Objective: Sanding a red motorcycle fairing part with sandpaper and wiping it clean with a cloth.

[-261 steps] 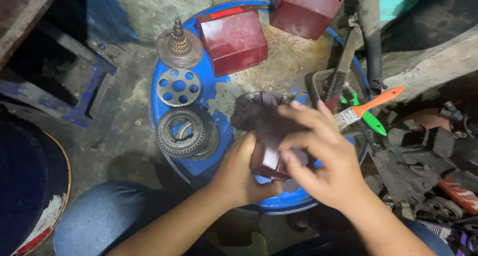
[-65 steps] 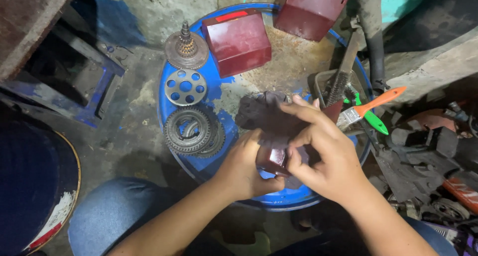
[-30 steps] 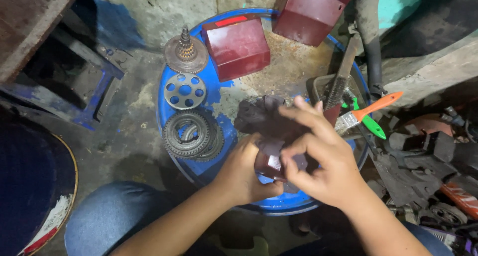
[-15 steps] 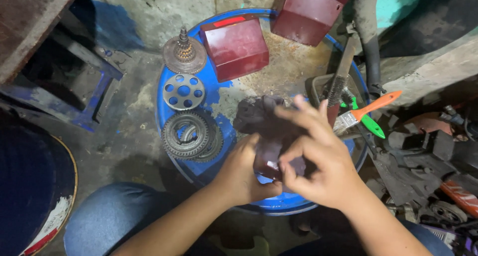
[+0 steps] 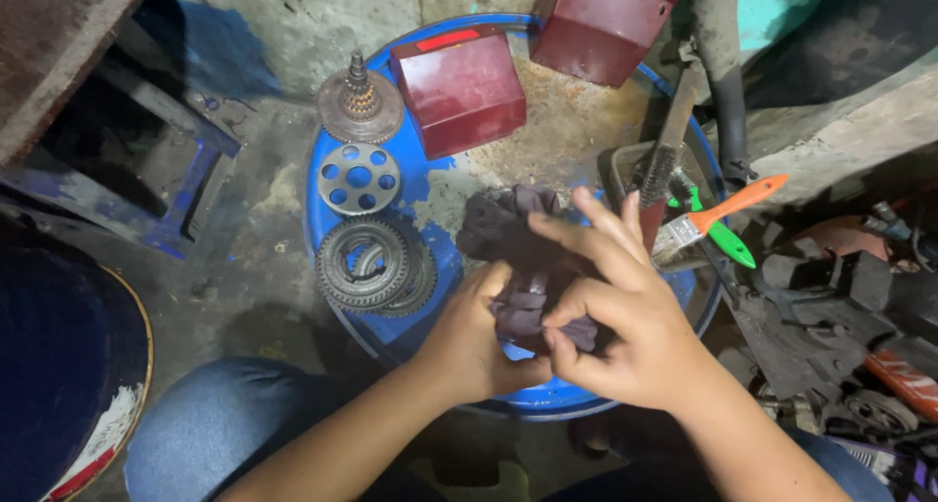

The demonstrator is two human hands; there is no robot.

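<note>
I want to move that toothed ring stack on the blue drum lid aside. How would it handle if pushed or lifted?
The toothed ring stack looks metal, so probably stiff and heavy for its size. The rings lie offset, so a push may slide them apart. Lying flat on the drum lid, they seem unlikely to roll.

Round blue drum lid [image 5: 430,185]: dark red plastic box [image 5: 457,90] at far edge; toothed steel gear rings [image 5: 376,265] at left edge; crumpled dark cloth [image 5: 508,230] centre, orange-handled paintbrush [image 5: 718,209] at right edge.

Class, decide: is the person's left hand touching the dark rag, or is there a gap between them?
Touching. The head view shows the left hand with its fingers closed against the dark rag, no gap visible.
</note>
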